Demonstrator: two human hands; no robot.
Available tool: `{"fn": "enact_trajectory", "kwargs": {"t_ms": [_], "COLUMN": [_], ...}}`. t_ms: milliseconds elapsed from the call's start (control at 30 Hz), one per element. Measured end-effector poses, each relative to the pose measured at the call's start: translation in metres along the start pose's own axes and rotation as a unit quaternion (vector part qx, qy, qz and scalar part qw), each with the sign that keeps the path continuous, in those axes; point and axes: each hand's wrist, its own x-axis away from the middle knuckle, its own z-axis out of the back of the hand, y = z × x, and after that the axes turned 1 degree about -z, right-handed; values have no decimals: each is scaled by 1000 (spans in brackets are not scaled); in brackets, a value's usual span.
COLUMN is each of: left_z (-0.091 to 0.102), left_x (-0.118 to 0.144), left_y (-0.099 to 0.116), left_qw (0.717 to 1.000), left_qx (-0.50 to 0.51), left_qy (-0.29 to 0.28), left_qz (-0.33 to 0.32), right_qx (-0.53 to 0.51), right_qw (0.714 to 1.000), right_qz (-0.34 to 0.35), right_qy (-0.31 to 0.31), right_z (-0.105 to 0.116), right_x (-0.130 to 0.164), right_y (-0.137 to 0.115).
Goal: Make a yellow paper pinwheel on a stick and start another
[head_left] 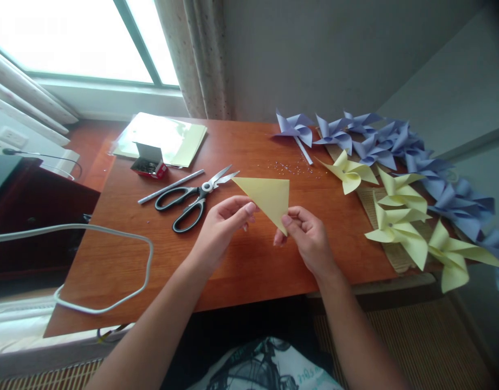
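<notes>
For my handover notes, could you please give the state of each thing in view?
Paper: folded into a triangle, held by both hands.
Left hand: pinching the paper.
Right hand: pinching the paper.
Scissors: slightly open, flat on the table.
Box: open.
Pinwheels: finished, lying at right.

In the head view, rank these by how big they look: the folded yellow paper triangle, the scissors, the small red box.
1. scissors, longest across the table.
2. folded yellow paper triangle, held by both the left hand and right hand; nearer the camera, so close to the scissors.
3. small red box, clearly smallest.
</notes>
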Motion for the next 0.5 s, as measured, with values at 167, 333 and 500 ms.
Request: {"fn": "enact_trajectory", "kwargs": {"t_ms": [167,333,500], "left_z": [-1,8,21], "left_x": [-1,-4,0], "left_y": [-3,12,28], "left_qw": [997,958,924], "left_qx": [15,168,155], "left_qy": [51,200,278], "left_qz": [-55,-116,-209], "right_qx": [29,269,487], "right_qw": [997,932,790], "right_qz": [20,212,305], "right_qy": [-66,-115,-216], "right_z": [-21,-47,-91], "right_x": [-3,-20,-34], "right_y": [-2,2,10]}}
